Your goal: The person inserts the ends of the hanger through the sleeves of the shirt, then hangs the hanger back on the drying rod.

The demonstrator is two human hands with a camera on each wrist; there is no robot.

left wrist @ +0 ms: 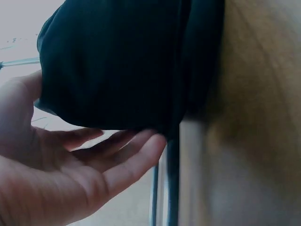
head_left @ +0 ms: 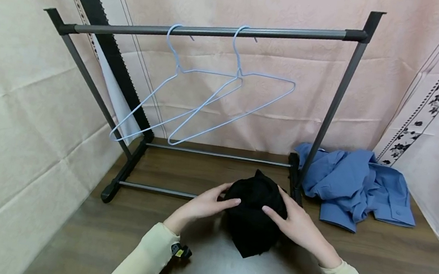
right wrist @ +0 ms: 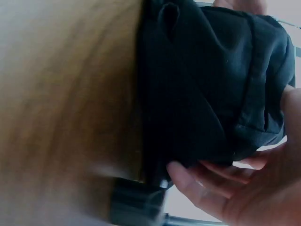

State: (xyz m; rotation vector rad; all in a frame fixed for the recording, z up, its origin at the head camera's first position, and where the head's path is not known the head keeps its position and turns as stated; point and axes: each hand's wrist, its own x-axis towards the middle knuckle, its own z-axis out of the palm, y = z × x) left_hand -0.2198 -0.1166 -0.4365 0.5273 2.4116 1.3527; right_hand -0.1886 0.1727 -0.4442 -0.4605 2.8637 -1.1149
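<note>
A bundled black garment (head_left: 253,220) rests on the wooden surface, in front of the rack; its kind cannot be told. My left hand (head_left: 209,203) holds its left side, thumb on the near face and fingers behind. The left wrist view shows the fingertips (left wrist: 154,147) touching the cloth's edge. On the opposite side, my right hand (head_left: 293,223) holds the bundle with its thumb in front. Folds and a seam of the black garment (right wrist: 188,99) show in the right wrist view, with the curved fingers (right wrist: 188,186) of the right hand against it.
Behind stands a dark metal rack (head_left: 299,35). Two light blue hangers, one left (head_left: 145,99) and one right (head_left: 265,107), hang from its top bar and overlap. A crumpled blue shirt (head_left: 351,182) lies by the rack's right foot. Pale cloth (head_left: 247,113) lines the walls.
</note>
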